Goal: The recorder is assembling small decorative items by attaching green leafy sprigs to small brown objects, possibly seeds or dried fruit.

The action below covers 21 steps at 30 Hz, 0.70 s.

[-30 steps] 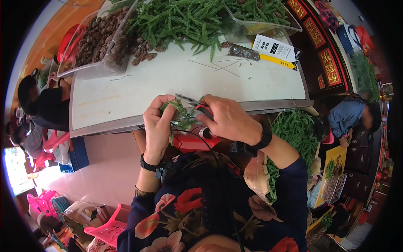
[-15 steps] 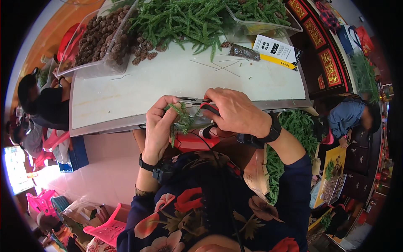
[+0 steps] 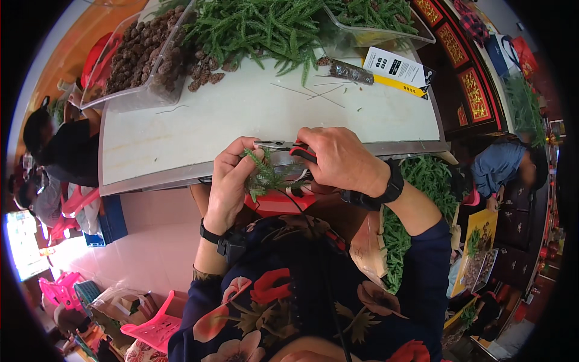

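My left hand (image 3: pixel 230 176) is closed on a small green artificial pine sprig (image 3: pixel 263 175), which hangs down beside the fingers. My right hand (image 3: pixel 345 158) grips needle-nose pliers (image 3: pixel 303 151) by their red and black handles. The metal jaws point left and reach my left fingertips at the top of the sprig. Whatever sits between the jaws is too small to make out. Both hands are at the near edge of the white-topped table (image 3: pixel 229 133).
A clear bin of pine cones (image 3: pixel 136 54) stands at the back left, beside a heap of green sprigs (image 3: pixel 259 27). Thin wires (image 3: pixel 325 95) and a yellow-and-white package (image 3: pixel 395 72) lie at the back right. A box of greenery (image 3: pixel 422 187) is right of me. People sit on both sides.
The sprig has turned a little beneath my left fingers. The pliers keep nearly the same place, their jaws still at the left fingertips.
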Tool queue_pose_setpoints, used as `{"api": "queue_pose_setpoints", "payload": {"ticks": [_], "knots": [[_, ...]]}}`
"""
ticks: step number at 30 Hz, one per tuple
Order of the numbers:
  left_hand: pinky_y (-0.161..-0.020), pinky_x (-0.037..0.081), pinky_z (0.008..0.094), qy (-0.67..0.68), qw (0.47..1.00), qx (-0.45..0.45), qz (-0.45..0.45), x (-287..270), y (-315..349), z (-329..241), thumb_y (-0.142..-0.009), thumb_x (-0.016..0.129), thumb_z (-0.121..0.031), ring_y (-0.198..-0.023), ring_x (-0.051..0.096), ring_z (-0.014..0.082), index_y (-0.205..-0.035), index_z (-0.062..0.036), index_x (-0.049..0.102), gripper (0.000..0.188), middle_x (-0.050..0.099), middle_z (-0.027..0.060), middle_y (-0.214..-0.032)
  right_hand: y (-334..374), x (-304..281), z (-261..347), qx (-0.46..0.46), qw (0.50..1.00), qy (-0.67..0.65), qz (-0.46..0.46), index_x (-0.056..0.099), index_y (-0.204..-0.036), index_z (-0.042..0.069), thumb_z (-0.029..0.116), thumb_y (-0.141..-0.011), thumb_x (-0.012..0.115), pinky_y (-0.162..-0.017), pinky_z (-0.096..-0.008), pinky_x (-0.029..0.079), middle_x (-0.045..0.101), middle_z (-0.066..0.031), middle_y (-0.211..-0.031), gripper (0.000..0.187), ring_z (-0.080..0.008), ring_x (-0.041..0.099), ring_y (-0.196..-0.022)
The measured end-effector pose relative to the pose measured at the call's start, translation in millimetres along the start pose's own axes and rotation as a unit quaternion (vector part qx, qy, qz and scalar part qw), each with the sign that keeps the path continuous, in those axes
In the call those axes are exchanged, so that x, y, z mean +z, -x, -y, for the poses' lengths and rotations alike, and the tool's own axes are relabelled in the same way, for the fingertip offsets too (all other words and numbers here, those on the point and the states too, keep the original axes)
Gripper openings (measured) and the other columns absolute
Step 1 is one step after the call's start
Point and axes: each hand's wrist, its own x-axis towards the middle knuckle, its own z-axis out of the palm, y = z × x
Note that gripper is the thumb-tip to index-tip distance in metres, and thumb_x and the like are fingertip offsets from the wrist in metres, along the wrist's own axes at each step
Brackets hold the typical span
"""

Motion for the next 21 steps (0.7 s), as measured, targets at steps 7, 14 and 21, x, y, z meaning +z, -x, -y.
{"api": "queue_pose_setpoints", "payload": {"ticks": [7,14,21], "knots": [[-0.069,0.043,0.0178,-0.009,0.999,0.037,-0.02,-0.4,-3.4,6.9,-0.092,0.056,-0.003,-0.075,0.054,0.0048,-0.101,-0.0013,0.059,0.009,0.061,-0.0002,-0.085,9.0,2.9,-1.8,0.014,0.993,-0.067,-0.098,0.057,-0.09,0.001,0.017,-0.083,0.068,-0.06,-0.04,0.047,0.061,-0.0138,-0.07,0.021,-0.0316,0.062,-0.067],[-0.07,0.043,0.0177,-0.084,0.991,0.093,-0.055,12.0,-0.8,8.6,-0.091,0.057,-0.002,-0.077,0.055,0.0049,-0.104,0.0,0.059,0.013,0.061,0.0006,-0.088,-12.9,10.8,25.5,0.077,0.942,-0.319,-0.072,0.06,-0.088,0.001,0.016,-0.088,0.066,-0.055,-0.028,0.04,0.05,-0.0043,-0.061,0.017,-0.0087,0.046,-0.059],[-0.073,0.045,0.0187,-0.054,0.991,0.094,-0.075,17.8,2.4,7.3,-0.091,0.059,-0.003,-0.08,0.055,0.0054,-0.103,0.0005,0.06,0.012,0.062,0.0006,-0.089,-17.5,36.0,20.0,0.076,0.894,-0.426,-0.113,0.059,-0.085,0.001,0.015,-0.089,0.064,-0.055,-0.0257,0.037,0.052,0.0,-0.064,0.015,-0.0067,0.044,-0.06]]}}
